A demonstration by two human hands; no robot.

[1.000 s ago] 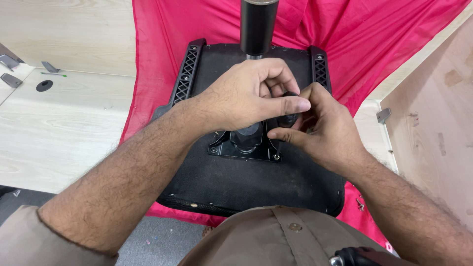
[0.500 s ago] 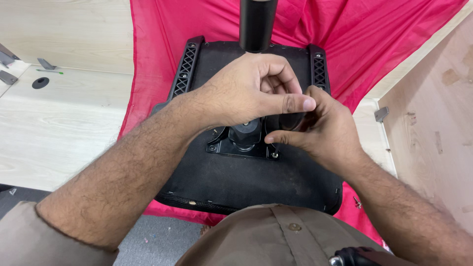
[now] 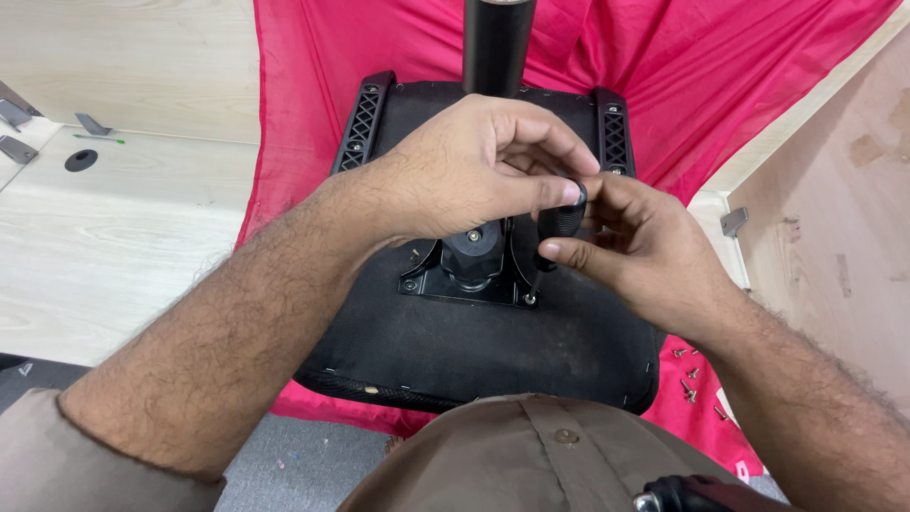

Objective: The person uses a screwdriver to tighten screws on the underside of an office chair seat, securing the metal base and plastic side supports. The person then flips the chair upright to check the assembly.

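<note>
Left hand: your left hand [image 3: 474, 171] curls over the middle of the seat, thumb and fingertips pinched onto the top of the screwdriver handle [image 3: 561, 220].
Right hand: your right hand [image 3: 645, 246] is half closed, thumb and fingers wrapped round the side of the same handle.
Screwdriver: one, black ribbed handle, upright, its shaft reaching down to a screw at the right front corner of the mounting plate [image 3: 469, 275].
Mounting plate: one, black, bolted to the underside of the seat; you can see three screw heads along its front and left edges, plus one at the centre.
Seat base: one upturned black chair seat [image 3: 474, 341] lying on the red cloth [image 3: 682, 76], with two slotted black brackets [image 3: 360, 123] at its far corners.
Gas cylinder: one black column [image 3: 498, 43] rising from the plate toward the top edge.
Loose screws: a small cluster [image 3: 690, 374] on the cloth just right of the seat; too small for you to count surely.
Labels and signs: a white printed patch [image 3: 735, 446] on the red cloth at lower right; wording too small to make out.
Surroundings: pale wooden panels [image 3: 114, 237] to your left, with grey metal brackets [image 3: 19, 123] and a dark round hole.
Change from half a second ago: your hands sit on the handle much as before; the left thumb has slid slightly further over its top.
</note>
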